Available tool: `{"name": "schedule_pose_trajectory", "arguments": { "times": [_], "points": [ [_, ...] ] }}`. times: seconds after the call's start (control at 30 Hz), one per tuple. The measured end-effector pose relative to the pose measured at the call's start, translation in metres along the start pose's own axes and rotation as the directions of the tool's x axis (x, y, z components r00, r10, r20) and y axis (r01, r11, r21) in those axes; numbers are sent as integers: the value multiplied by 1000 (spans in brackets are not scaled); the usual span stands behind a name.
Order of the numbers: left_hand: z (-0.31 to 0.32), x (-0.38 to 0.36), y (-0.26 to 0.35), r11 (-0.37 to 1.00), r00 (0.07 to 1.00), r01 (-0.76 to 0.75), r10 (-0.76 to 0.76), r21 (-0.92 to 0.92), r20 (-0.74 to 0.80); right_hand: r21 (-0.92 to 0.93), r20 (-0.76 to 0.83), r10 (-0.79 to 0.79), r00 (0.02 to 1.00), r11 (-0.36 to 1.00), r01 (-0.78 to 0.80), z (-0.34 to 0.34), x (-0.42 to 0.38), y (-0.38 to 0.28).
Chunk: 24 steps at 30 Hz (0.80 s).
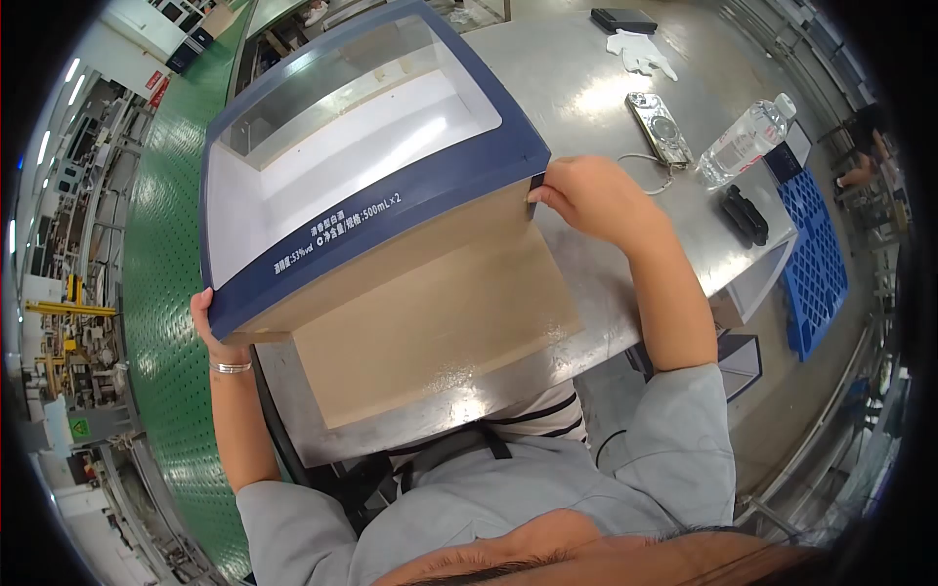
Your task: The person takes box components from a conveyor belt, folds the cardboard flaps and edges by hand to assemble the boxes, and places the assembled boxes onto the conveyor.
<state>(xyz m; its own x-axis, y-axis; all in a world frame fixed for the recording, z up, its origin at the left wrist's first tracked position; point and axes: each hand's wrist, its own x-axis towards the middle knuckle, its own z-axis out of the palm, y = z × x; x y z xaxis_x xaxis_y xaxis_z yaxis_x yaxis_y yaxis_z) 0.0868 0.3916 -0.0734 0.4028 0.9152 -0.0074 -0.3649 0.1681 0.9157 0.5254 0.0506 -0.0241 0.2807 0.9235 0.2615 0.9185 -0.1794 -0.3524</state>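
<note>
We have a navy box (pixel 381 210) in front of us at the left of the table (pixel 684 230), with its clear window (pixel 352 117) facing up and a white lining showing through. Its long axis runs aslant, from near left to far right. A plain brown panel (pixel 440 322) spreads from beneath its near edge towards our body; we cannot tell whether the two are joined.

Our hands hold opposite ends of that long near edge, so the box lies just beyond both grips, and each hand is nearer its own corner. Our right hand (pixel 591 200) is clamped on the right corner, thumb against fingers with the board between. Our left hand (pixel 217 337) is closed around the left corner, its underside partly hidden.

Well right of the box, past our right hand, lie a silver device (pixel 660 129) with a looped cord, a clear bottle (pixel 747 145) and, nearer, a black object (pixel 745 215). At the far side rests a white glove (pixel 640 53). Green flooring (pixel 176 234) runs along the left; a blue pallet (pixel 819 264) lies at the right.
</note>
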Motion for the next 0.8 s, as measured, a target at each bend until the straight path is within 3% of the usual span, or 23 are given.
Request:
{"name": "schedule_pose_trajectory", "arguments": {
  "times": [0.1,0.27,0.37,0.4,0.43,0.47,0.6,0.63,0.67,0.73,0.77,0.8],
  "points": [
    [24,-8,3,1000,1000,16,-16,18,-4,-19,215,69,974,998,-66,18,5,14],
    [57,-15,2,999,1000,6,-6,46,-5,-9,422,140,896,989,-151,30,18,29],
    [71,-13,2,1000,998,-18,19,8,-57,-57,467,266,843,961,-272,9,22,18],
    [75,-12,-1,1000,996,-18,17,-7,-83,235,263,231,937,926,-295,7,20,24],
    [76,-12,-4,1000,994,-17,15,-20,-110,506,40,250,967,830,-235,6,20,29],
    [69,-9,-6,1000,993,-8,7,-16,-114,509,49,254,966,826,-243,5,20,30],
    [5,13,-2,975,934,173,-118,-139,336,644,-267,-39,963,736,209,1,21,28],
    [19,6,-1,998,987,63,-66,21,148,620,-280,-49,959,753,220,0,20,28],
    [18,11,-12,995,989,86,-80,-46,125,600,-294,-74,953,762,244,0,20,30],
    [23,15,-30,996,967,-48,27,-78,-254,599,-271,-76,960,767,230,2,21,38],
    [30,6,-29,966,989,94,-118,-239,-91,614,-261,-78,962,756,228,7,25,43],
    [54,-11,-32,977,980,3,-45,-214,-191,608,-275,-145,950,739,289,12,29,37]
  ]
}}
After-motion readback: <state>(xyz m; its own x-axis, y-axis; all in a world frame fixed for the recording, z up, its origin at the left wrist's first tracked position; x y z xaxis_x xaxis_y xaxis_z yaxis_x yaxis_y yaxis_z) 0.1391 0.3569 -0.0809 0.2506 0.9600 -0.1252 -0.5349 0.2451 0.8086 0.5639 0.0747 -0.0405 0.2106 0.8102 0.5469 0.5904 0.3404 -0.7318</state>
